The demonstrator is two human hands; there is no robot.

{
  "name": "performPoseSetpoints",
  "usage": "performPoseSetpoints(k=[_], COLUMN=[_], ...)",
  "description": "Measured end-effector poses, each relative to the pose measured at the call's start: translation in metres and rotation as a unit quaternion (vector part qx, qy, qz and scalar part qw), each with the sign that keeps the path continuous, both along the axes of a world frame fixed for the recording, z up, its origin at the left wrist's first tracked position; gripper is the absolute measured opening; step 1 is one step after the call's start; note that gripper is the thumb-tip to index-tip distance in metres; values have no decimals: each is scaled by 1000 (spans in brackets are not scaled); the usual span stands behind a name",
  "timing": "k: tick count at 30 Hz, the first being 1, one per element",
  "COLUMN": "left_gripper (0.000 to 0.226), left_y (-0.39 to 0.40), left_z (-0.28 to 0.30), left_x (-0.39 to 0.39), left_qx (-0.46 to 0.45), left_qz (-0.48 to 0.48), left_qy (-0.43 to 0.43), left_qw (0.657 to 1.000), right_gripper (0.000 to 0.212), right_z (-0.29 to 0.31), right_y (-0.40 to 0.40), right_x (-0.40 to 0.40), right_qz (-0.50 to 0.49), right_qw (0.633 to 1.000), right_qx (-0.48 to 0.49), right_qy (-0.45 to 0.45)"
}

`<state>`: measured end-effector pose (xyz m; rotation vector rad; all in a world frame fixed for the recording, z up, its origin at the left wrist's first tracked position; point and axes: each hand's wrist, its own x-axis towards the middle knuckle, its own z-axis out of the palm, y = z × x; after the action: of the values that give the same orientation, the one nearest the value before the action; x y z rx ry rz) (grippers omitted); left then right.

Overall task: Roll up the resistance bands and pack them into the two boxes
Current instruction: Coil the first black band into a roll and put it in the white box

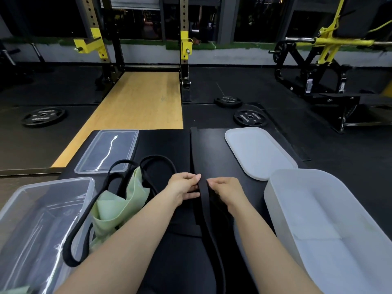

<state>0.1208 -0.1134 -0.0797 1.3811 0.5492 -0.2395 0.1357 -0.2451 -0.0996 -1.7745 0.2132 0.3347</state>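
Observation:
A wide black resistance band [204, 200] lies stretched along the black bench [214, 149], running from its far edge toward me. My left hand [184, 187] pinches the band's left edge and my right hand [224, 188] pinches its right edge. Left of my hands lies a pale green band [118, 202] tangled with thin black loop bands [158, 164]. A clear plastic box [42, 219] stands at the near left. A white frosted box [331, 225] stands at the near right.
The clear lid [108, 150] lies behind the clear box, and the white lid [258, 152] lies behind the white box. Weight plates [250, 117] lie on the dark gym floor beyond the bench. A squat rack [184, 49] stands over a wooden platform [137, 102].

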Motion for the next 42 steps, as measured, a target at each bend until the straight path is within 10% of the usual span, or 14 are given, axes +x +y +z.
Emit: performPoseSetpoints(k=[13,22,36,42], left_gripper=[15,18,14,18], left_y=[-13,-2,15,17], left_z=[25,22,33,61], left_x=[-3,-1,-53,-62], left_qx=[-117,-138,126,-104], left_qz=[81,111,-24,-33], left_qy=[-21,-19,-105,-13], left_qw=[990,984,986,994], right_gripper=[36,42,38,30], right_z=[14,22,55,65], right_y=[2,11,27,28], right_x=[-21,-21,-23,-42], right_qz=[-69,-15,-32,17], right_qw=[978,990,987,969], right_qx=[198,129,154,242], right_qy=[11,-46,-37,42])
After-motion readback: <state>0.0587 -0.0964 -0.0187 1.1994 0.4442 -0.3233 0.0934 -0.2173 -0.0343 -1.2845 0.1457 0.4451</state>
